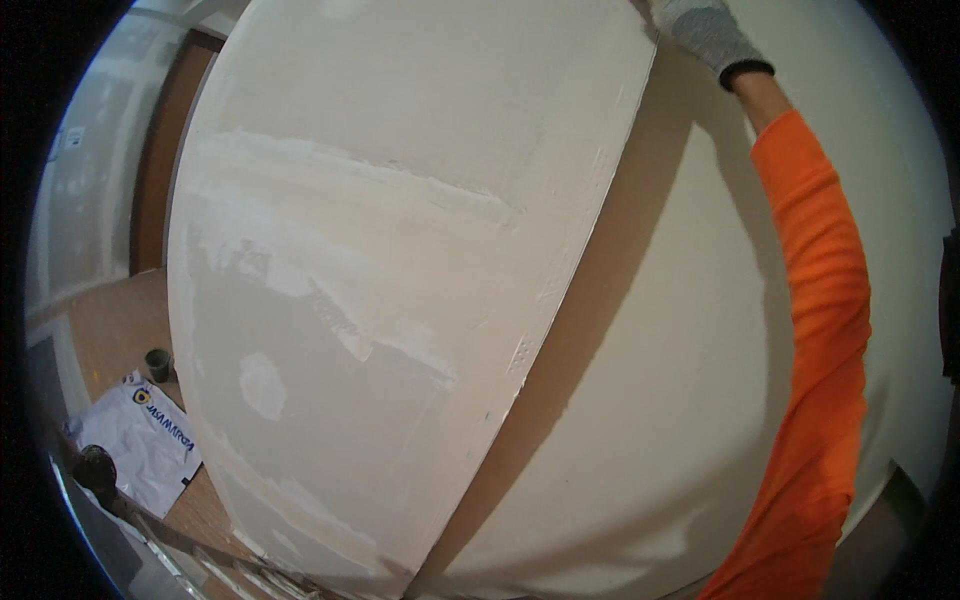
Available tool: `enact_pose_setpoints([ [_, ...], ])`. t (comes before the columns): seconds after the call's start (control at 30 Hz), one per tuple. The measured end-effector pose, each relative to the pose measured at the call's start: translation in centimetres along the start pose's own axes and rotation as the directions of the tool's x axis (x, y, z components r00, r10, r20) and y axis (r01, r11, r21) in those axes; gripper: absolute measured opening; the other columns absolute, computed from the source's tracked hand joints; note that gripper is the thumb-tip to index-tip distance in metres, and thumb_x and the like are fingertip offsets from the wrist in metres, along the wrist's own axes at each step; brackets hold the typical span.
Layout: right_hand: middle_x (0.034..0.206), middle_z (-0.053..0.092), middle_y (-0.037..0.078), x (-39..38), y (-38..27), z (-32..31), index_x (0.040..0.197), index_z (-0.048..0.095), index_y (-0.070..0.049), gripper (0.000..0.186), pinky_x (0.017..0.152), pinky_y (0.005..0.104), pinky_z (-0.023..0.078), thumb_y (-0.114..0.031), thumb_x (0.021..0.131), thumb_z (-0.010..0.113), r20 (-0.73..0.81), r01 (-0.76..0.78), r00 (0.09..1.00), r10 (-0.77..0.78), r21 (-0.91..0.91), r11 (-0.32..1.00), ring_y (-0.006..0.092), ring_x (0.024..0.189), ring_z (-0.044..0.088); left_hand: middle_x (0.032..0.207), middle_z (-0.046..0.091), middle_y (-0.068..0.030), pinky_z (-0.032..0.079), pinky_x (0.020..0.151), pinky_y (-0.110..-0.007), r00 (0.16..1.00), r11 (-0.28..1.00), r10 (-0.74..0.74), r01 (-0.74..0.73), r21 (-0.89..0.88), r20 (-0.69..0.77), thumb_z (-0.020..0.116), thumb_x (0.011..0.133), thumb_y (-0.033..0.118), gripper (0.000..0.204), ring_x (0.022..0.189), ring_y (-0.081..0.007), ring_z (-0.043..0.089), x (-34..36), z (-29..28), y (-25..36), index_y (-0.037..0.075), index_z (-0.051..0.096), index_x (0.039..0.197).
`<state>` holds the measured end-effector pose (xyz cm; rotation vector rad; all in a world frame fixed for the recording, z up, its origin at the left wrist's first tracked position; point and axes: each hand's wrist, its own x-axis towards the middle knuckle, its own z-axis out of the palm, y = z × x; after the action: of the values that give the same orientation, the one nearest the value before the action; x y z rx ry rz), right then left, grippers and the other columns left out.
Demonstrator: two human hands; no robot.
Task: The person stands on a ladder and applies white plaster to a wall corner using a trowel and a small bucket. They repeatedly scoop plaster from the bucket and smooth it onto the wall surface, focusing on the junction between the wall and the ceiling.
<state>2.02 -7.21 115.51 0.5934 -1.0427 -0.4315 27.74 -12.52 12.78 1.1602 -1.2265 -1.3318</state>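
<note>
View from the head camera, looking along a wall corner (590, 250) that runs from the upper middle of the frame down to the bottom centre. The right hand (700, 30), in a grey knit glove with a dark cuff, reaches to the top edge of the frame and meets the wall right at the upper end of the corner; its fingers are cut off by the frame edge, so whether it is clenched, released or grasping something cannot be told. The orange sleeve (820, 330) of that arm rises from the lower right of the frame to the glove, with a short strip of bare wrist between cuff and sleeve. The left hand does not appear.

The left wall face (400, 250) fills the centre of the frame. It carries a broad horizontal band of pale filler (350, 180) across its upper part, rougher smeared patches below it, and one small round patch (262, 385) in the lower left of the face. The right wall face (680, 400) is smooth and evenly pale; the arm casts a shadow on it beside the corner.

At the lower left of the frame, on the brown floor (110, 325), lie a white printed bag (140, 440) and a small dark cup (158, 362) just above it. A brown door (170, 150) stands at the upper left.
</note>
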Motion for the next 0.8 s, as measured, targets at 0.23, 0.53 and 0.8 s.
enact_pose_setpoints([
  [0.23, 0.097, 0.071, 0.017, -9.9, -11.4, -4.8, 0.106, 0.069, -0.005, 0.023, 0.079, 0.0411, 0.058, -0.020, 0.090, 0.063, -0.194, 0.297, 0.946, -0.261, 0.189, 0.936, 0.0285, 0.090, 0.071, 0.130, 0.060, -0.0206, 0.045, 0.103, -0.039, 1.000, 1.000, 0.001, -0.001, 0.014, -0.023, 0.057, 0.100, 0.022, 0.044, 0.118, -0.0287, 0.056, 0.5, 0.1, 0.0, -0.005, 0.055, 0.135],
  [0.53, 0.095, 0.070, 0.022, 4.3, 6.6, -1.8, 0.101, 0.071, -0.005, 0.030, 0.084, 0.0466, 0.053, -0.025, 0.092, 0.051, -0.220, -0.210, 0.933, 0.286, 0.313, 0.926, 0.0361, 0.094, 0.068, 0.129, 0.061, -0.0206, 0.045, 0.102, -0.039, 0.999, 1.000, -0.022, 0.023, 0.015, -0.037, 0.057, 0.100, 0.022, 0.044, 0.117, -0.0288, 0.057, 0.2, 1.4, -0.2, -0.006, 0.055, 0.133],
  [0.8, 0.092, 0.072, 0.020, 5.2, 4.7, 3.6, 0.092, 0.073, -0.004, 0.026, 0.082, 0.0460, 0.053, -0.024, 0.086, 0.058, -0.125, -0.169, 0.975, 0.183, 0.113, 0.979, 0.0347, 0.090, 0.070, 0.128, 0.062, -0.0206, 0.046, 0.102, -0.039, 0.996, 0.999, -0.048, 0.046, -0.023, -0.079, 0.058, 0.100, 0.021, 0.043, 0.117, -0.0289, 0.057, -0.6, 1.6, -1.0, -0.007, 0.056, 0.132],
])
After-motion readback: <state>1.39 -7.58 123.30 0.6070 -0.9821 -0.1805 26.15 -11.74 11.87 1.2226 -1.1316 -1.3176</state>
